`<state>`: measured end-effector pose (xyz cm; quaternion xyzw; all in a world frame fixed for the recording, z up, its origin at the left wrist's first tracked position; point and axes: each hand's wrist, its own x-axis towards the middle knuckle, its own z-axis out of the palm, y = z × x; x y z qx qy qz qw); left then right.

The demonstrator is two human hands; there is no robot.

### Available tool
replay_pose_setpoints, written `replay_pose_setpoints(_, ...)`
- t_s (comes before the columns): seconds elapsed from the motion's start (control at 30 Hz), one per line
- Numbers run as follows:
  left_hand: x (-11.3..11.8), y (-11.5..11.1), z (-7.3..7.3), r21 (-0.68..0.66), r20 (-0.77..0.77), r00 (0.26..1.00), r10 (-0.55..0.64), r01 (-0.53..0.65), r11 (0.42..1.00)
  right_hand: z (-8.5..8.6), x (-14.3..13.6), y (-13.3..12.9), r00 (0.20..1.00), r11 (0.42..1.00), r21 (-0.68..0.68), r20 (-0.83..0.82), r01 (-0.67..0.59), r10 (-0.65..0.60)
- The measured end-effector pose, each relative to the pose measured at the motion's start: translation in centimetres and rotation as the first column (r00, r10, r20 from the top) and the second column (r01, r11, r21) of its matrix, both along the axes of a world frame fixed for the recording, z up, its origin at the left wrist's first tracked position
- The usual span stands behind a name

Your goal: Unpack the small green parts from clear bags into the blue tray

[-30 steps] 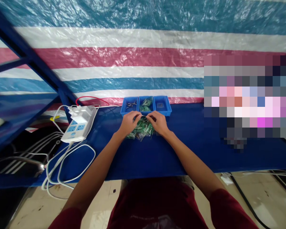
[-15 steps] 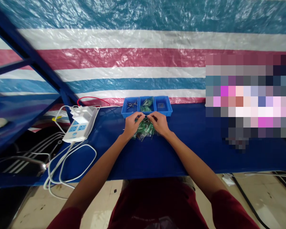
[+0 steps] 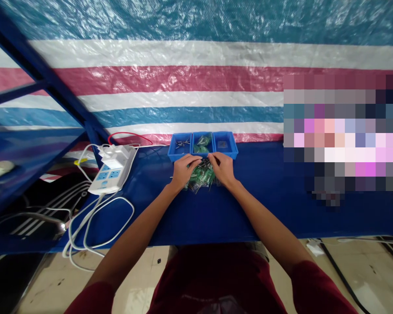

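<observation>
Shiny striped sheeting (image 3: 183,79) backs a blue table (image 3: 199,222) above beige floor (image 3: 137,274).

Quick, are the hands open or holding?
Left hand: fingers curled; cannot tell if it holds anything.
Right hand: fingers curled by green plastic pile; hold unclear.

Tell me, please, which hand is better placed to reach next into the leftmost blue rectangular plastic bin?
Probably the left hand: it is on the near side of the leftmost blue rectangular plastic bin, while the right hand is before the rightmost blue rectangular plastic bin.
</observation>
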<state>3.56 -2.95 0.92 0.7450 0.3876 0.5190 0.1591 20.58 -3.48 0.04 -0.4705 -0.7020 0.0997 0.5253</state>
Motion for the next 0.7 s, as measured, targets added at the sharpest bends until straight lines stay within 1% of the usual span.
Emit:
replay_pose_setpoints(0.07,0.03,0.02,-0.08,-0.033,0.043,0.999,0.015,-0.014,0.999,0.25,-0.01,-0.21,0.999,0.999,0.003,-0.019,-0.04,0.041)
replay_pose_setpoints(0.13,0.09,-0.03,-0.1,-0.093,0.106,0.994,0.021,-0.011,0.996,0.4,-0.07,-0.39,0.994,0.994,0.003,-0.01,-0.112,0.112)
replay_pose_setpoints(0.23,0.1,-0.16,0.0,-0.157,0.169,0.986,-0.002,0.029,0.987,0.36,-0.22,-0.49,0.981,0.982,0.0,0.03,-0.191,0.191)
replay_pose_setpoints(0.33,0.01,-0.24,0.22,-0.207,0.214,0.976,-0.024,0.069,0.976,0.19,-0.34,-0.43,0.972,0.974,-0.011,0.054,-0.227,0.227)
replay_pose_setpoints(0.43,-0.08,-0.24,0.46,-0.226,0.227,0.973,-0.039,0.091,0.97,0.12,-0.35,-0.36,0.976,0.977,-0.025,0.043,-0.213,0.214)
replay_pose_setpoints(0.57,-0.11,-0.25,0.57,-0.19,0.174,0.982,-0.069,0.103,0.976,0.2,-0.29,-0.33,0.988,0.987,-0.059,0.026,-0.151,0.153)
replay_pose_setpoints(0.63,-0.17,-0.3,0.54,-0.165,0.136,0.989,-0.059,0.082,0.983,0.24,-0.27,-0.32,0.988,0.987,-0.068,0.033,-0.147,0.149)
replay_pose_setpoints(0.7,-0.43,-0.24,0.67,-0.123,0.094,0.996,-0.005,0.017,0.992,0.27,-0.26,-0.3,0.989,0.988,-0.072,0.041,-0.139,0.142)
